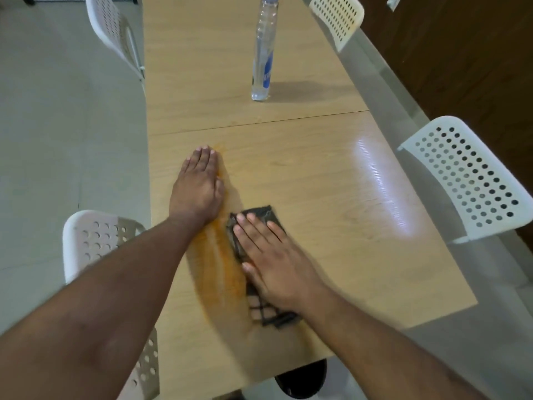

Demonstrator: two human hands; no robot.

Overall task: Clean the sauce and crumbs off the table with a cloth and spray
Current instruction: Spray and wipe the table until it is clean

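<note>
Cloth [261, 217]: a dark, thin, checked fabric is being pressed flat on the tabletop [331, 197] under the right hand [274, 264]; it is lying just right of the sauce smear [216, 267], with its left edge touching the orange streak.
Cloth handling: it is judged soft, light and limp, likely to bunch or fold if pushed from one edge; it is best taken under a flat palm across the middle, so that pressure is being spread over the whole patch.
Right grip: the fingers are being held straight and together on top of the cloth; nothing is being pinched or enclosed.
Left grip: the left hand [199, 186] is being laid flat on the tabletop beside the upper end of the smear, fingers extended, nothing being held.
Sauce smear: a long orange film is being spread thinly along the wood grain; it appears wet and streaky. Crumbs cannot be made out.
Tabletop: a smooth, pale wood-look laminate with a seam across it is reflecting light, so low friction is to be expected under the cloth.
Bottle [263, 53]: a tall, clear plastic bottle with a blue label is standing upright, well beyond the seam, apart from both hands; it is judged light and easily tipped. No spray head can be made out.
Chairs [467, 180]: white perforated plastic seats are standing round the tabletop.
</note>
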